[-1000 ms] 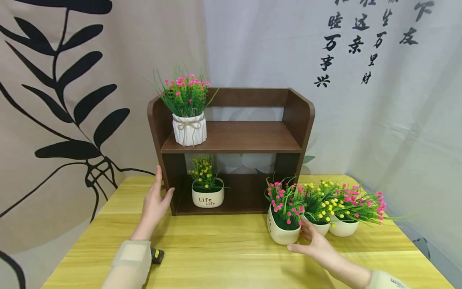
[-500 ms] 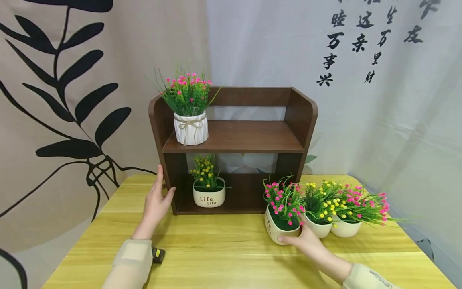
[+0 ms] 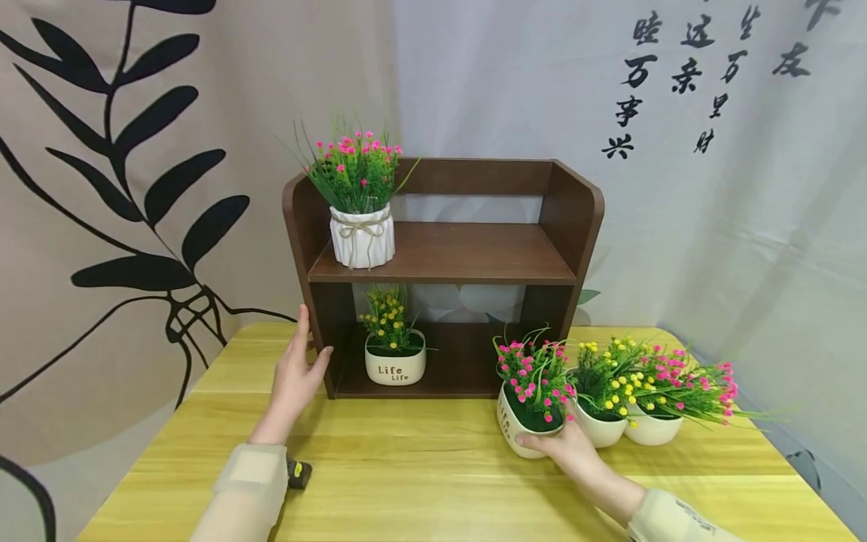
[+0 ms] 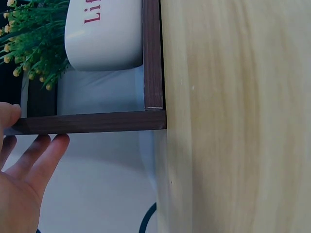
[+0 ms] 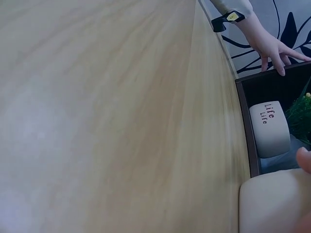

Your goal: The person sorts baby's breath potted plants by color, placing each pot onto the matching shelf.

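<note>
Fingers of the right hand are wrapped round the base of the cream ceramic pot of pink flowers, thumb on its front, a full hold where a second ago the palm only lay open beside it. The pot sits on the yellow wooden table, just in front of the dark brown two-tier wooden shelf at its right foot, and it looks barely shifted since then, so my read is the grip is made and the lift not begun.

Over on the other side, the left hand stays flat and open against the shelf's left wall, fingers straight, steadying it.

Left wrist view gives what the head camera cannot: the fingertips pressed right along the outer face of that wall, with the white "Life" pot of yellow flowers inside the lower bay. Right wrist view shows mostly tabletop, the gripped pot only a pale corner at the edge.
</note>
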Available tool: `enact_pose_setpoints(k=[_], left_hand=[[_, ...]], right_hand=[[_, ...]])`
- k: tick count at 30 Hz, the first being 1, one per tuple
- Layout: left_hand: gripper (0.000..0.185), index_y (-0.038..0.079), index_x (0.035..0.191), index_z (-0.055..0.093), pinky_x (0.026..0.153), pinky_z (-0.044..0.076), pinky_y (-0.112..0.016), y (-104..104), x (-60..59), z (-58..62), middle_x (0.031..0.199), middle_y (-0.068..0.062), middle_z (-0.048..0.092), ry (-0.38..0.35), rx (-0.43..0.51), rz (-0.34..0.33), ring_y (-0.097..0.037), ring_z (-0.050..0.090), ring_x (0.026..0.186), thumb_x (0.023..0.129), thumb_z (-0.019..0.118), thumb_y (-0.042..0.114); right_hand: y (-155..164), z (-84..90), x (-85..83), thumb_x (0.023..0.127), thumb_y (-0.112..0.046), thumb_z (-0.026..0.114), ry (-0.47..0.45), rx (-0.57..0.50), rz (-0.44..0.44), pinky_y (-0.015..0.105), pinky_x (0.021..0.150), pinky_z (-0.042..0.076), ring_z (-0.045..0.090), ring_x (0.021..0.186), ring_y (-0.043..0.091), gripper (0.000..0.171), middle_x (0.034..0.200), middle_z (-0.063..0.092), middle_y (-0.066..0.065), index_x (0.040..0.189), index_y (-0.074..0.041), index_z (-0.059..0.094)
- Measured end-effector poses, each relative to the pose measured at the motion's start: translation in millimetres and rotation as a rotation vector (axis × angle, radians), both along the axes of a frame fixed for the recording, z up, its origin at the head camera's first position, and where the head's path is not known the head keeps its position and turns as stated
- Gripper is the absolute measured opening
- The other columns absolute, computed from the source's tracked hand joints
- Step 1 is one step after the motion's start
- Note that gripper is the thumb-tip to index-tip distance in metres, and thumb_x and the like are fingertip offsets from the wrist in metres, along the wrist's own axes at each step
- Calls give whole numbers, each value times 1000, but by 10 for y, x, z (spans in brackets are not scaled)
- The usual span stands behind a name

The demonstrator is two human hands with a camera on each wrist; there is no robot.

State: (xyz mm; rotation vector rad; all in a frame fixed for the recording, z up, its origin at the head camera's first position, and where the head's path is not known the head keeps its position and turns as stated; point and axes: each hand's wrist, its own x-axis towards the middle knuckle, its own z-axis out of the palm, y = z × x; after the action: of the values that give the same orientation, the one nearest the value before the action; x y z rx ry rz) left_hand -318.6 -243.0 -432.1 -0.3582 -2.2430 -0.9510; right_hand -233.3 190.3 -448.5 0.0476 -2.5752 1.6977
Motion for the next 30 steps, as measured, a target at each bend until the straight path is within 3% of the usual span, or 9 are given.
enact_pose_setpoints(k=[7, 12, 22, 27, 30], left_hand=[[87, 16, 157, 10, 39, 39, -25, -4, -8, -9, 151, -27, 29, 3, -4, -1, -4, 39, 40, 91, 65, 1], [86, 16, 157, 10, 38, 39, -26, -3, 4, -11, 151, -27, 29, -11, 0, 2, -6, 36, 38, 92, 64, 2], [88, 21, 158, 7, 38, 39, -26, 1, 5, 7, 152, -26, 28, -19, 2, 1, -9, 36, 38, 92, 64, 4], [88, 21, 158, 7, 39, 39, -26, 2, 12, 10, 152, -26, 28, -22, 2, 2, -11, 41, 40, 92, 64, 4], [88, 19, 158, 8, 41, 42, -26, -1, 10, 12, 152, -26, 28, -18, 6, -3, -27, 59, 58, 92, 64, 2]], right_hand=[[-25, -30, -47, 67, -17, 88, 2, 26, -41, 50, 112, 22, 30, 136, 43, 111, 150, 29, 30, 149, 5, 17], [-37, -13, -42, 68, -19, 88, -36, 63, -58, 52, 111, 23, 28, 136, 46, 117, 149, 25, 35, 150, 6, 9], [-90, 28, -26, 66, -17, 88, -41, 82, -53, 52, 110, 26, 33, 133, 48, 111, 144, 33, 36, 148, 10, 18], [-133, 41, -8, 64, -16, 88, -29, 75, -37, 52, 109, 28, 38, 130, 46, 107, 140, 40, 36, 146, 11, 24], [-162, 69, -6, 64, -18, 88, -17, 95, -35, 52, 107, 31, 41, 128, 46, 106, 137, 43, 37, 144, 12, 25]])
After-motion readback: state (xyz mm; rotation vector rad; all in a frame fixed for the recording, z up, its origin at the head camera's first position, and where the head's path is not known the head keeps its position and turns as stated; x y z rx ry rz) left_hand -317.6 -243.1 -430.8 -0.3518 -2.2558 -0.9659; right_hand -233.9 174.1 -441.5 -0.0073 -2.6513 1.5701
